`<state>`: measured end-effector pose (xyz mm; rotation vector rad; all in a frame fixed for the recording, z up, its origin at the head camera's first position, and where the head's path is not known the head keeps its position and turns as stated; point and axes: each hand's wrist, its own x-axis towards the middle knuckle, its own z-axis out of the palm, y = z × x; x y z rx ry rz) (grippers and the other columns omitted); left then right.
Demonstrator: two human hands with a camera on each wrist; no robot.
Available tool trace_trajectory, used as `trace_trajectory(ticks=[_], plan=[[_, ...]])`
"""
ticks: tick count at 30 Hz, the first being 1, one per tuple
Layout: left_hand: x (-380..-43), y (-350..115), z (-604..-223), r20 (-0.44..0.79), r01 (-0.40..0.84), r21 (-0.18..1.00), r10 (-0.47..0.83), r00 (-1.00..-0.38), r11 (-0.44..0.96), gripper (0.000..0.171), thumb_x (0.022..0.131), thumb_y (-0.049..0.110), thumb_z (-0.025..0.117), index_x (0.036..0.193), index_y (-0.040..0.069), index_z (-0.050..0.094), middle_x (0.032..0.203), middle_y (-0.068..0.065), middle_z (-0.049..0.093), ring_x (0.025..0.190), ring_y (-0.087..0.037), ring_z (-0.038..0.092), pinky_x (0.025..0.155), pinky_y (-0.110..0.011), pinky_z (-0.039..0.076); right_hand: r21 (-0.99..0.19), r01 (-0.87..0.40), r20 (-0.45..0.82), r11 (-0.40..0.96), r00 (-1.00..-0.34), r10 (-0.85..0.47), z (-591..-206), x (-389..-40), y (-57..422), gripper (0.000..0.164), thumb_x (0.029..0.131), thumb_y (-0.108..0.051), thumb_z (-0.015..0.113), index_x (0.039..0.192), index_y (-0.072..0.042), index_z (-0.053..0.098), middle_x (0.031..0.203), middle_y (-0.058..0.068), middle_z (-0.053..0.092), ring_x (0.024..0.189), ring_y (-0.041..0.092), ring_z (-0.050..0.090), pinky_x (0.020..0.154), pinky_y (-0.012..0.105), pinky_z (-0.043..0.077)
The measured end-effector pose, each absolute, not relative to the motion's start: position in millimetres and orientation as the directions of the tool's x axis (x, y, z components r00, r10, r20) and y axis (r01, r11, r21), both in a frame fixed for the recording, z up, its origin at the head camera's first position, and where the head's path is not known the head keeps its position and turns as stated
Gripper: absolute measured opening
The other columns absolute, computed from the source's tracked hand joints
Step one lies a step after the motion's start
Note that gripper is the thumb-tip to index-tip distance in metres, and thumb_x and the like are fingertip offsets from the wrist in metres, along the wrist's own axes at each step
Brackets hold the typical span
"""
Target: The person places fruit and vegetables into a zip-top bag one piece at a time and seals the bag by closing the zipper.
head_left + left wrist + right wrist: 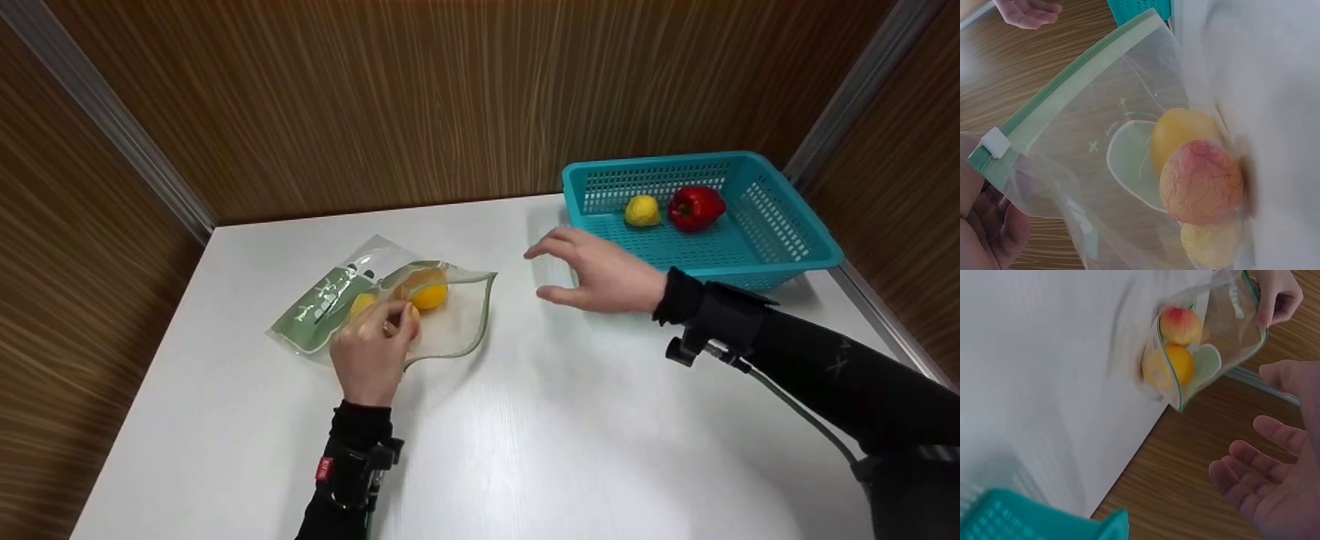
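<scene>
Leftward on a white table [480, 465], a clear zip bag [454, 330] is lying with its long axis running roughly left to right, its green-edged mouth facing right, toward a teal basket [814, 255]. The left hand [367, 356] is pinching the bag's rim beside a white slider [996, 143]; the right hand [596, 274] is hovering between bag and basket, thumb and fingers parted, holding nothing. Inside the bag, an orange [430, 296], a reddish peach [1202, 183] and a pale yellow fruit [1212, 242] are resting together. In the head view, the left hand is partly covering the latter two, and whether the green-printed panel [319, 309] is belonging to the same bag is hard to tell. A lemon-like fruit [642, 211] and a red pepper [696, 208] are sitting in the basket, which the right wrist view is cutting off at lower left; the left wrist view is cropping the left hand.
</scene>
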<state>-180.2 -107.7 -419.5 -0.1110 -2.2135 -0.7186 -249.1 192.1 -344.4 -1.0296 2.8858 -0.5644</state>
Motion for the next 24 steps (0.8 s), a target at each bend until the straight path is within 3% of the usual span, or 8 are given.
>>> trace_trajectory(ticks=[6, 12, 16, 24], plan=[[-181, -107, -421, 0.726, 0.302, 0.446, -0.144, -0.672, 0.842, 0.008, 0.079, 0.017, 0.074, 0.081, 0.009, 0.074, 0.076, -0.006, 0.075, 0.055, -0.016, 0.064, 0.048, -0.028, 0.045, -0.336, -0.459, 0.046, 0.822, -0.88, -0.473, -325, -294, 241, 0.061, 0.084, -0.051, 0.065, 0.135, -0.021, 0.049, 0.143, 0.012, 0.046, 0.127, 0.031, 0.042, 0.1, 0.055, 0.046], [-178, -107, -421, 0.731, 0.298, 0.446, -0.152, -0.665, 0.844, 0.007, 0.079, 0.017, 0.074, 0.081, 0.01, 0.074, 0.07, -0.003, 0.073, 0.054, -0.015, 0.062, 0.047, -0.029, 0.043, -0.272, -0.286, -0.042, 0.919, -0.95, -0.309, -322, -345, 290, 0.067, 0.086, -0.052, 0.06, 0.14, -0.016, 0.043, 0.143, 0.02, 0.041, 0.127, 0.039, 0.038, 0.103, 0.063, 0.037], [-177, -107, -421, 0.734, 0.297, 0.442, -0.15, -0.663, 0.847, 0.007, 0.077, 0.017, 0.076, 0.08, 0.01, 0.074, 0.071, -0.003, 0.073, 0.054, -0.015, 0.062, 0.047, -0.029, 0.043, -0.202, -0.23, -0.127, 0.952, -0.958, -0.258, -325, -367, 308, 0.071, 0.087, -0.053, 0.059, 0.143, -0.015, 0.039, 0.146, 0.024, 0.035, 0.131, 0.044, 0.033, 0.103, 0.064, 0.036], [-173, -107, -420, 0.73, 0.301, 0.451, -0.153, -0.666, 0.841, 0.008, 0.078, 0.017, 0.076, 0.081, 0.01, 0.074, 0.08, -0.006, 0.076, 0.056, -0.015, 0.064, 0.049, -0.029, 0.044, -0.109, -0.27, -0.169, 0.957, -0.943, -0.286, -335, -393, 318, 0.068, 0.088, -0.046, 0.06, 0.142, -0.011, 0.038, 0.142, 0.027, 0.037, 0.13, 0.046, 0.035, 0.1, 0.062, 0.038]])
